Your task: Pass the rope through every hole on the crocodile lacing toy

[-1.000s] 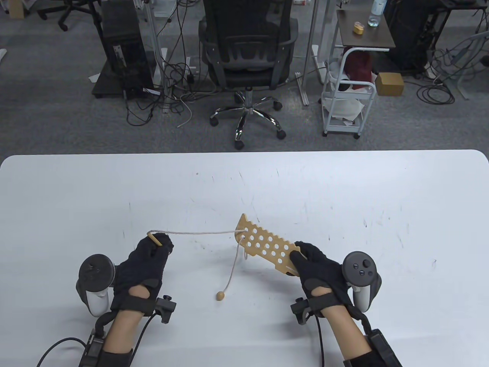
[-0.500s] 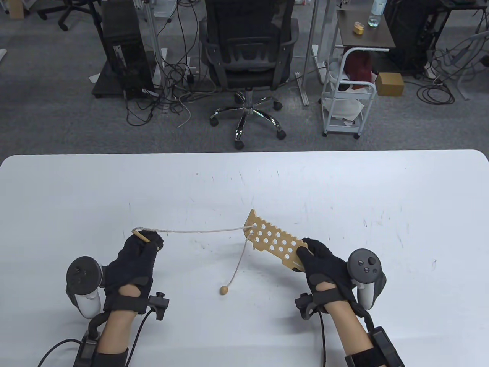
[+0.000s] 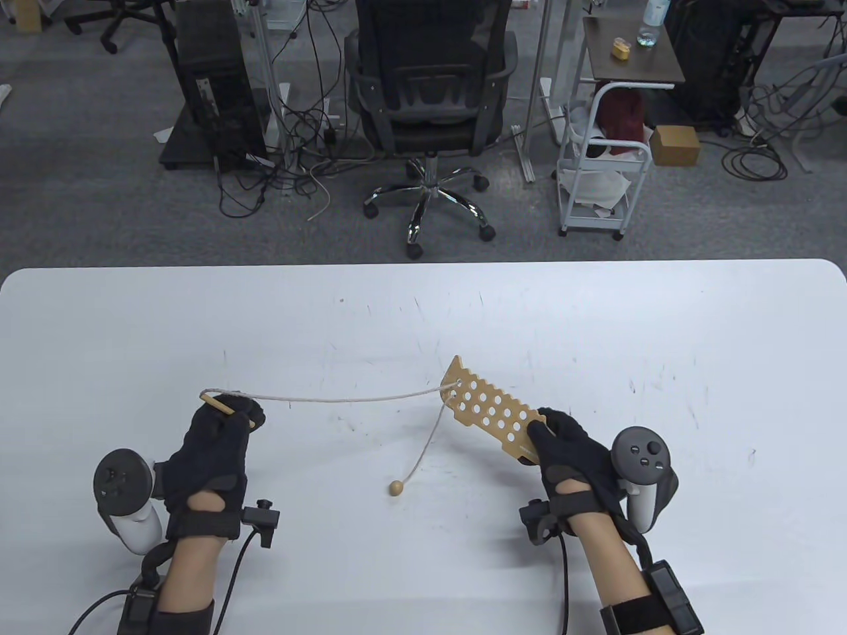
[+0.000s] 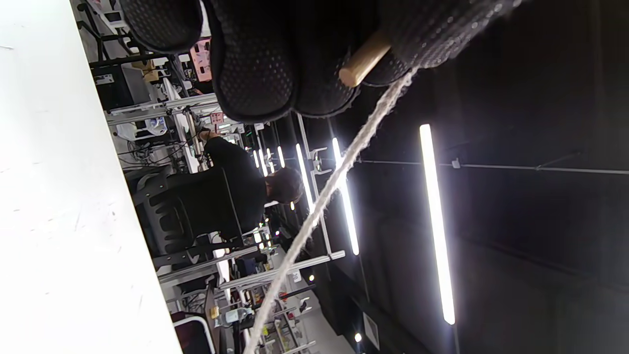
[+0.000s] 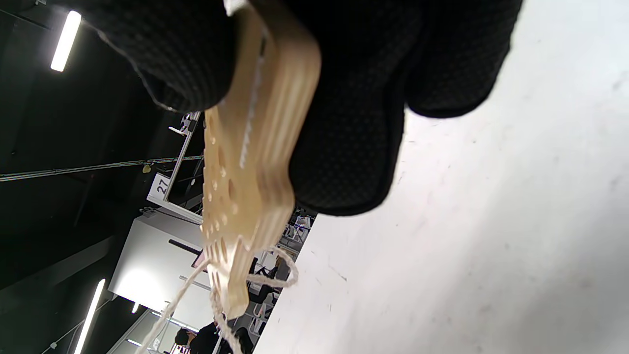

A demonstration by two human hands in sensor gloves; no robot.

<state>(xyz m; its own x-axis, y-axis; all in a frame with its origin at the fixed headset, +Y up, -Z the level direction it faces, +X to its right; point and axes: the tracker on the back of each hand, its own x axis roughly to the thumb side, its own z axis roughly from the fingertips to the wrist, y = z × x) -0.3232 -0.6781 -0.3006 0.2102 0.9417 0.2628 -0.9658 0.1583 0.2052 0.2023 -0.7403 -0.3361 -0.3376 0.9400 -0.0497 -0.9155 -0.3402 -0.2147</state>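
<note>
At a white desk [image 3: 595, 317], a person in black sensor gloves is working a rope [image 3: 344, 399] through a wooden crocodile lacing toy [image 3: 490, 413]. The right hand [image 3: 569, 456] is gripping the near end of the toy, thumb on top and fingers curled beneath, holding the board raised off the desk and slanting away toward 11 o'clock. The left hand [image 3: 215, 443], well apart at the toy's 9 o'clock, is pinching the rope's wooden needle tip [image 3: 222, 405] between curled fingers. From that tip the rope is running nearly straight across to a hole at the toy's far end, then dropping back toward 7 o'clock to the wooden bead [image 3: 396, 488] lying on the desk between the two hands. The right wrist view is showing the rope looped around the board's far tip [image 5: 231, 290]. The left wrist view is showing the blunt wooden end [image 4: 363, 64] poking out between gloved fingertips [image 4: 255, 73]. A black office chair [image 3: 430, 86] is standing beyond the desk at 12 o'clock.
</note>
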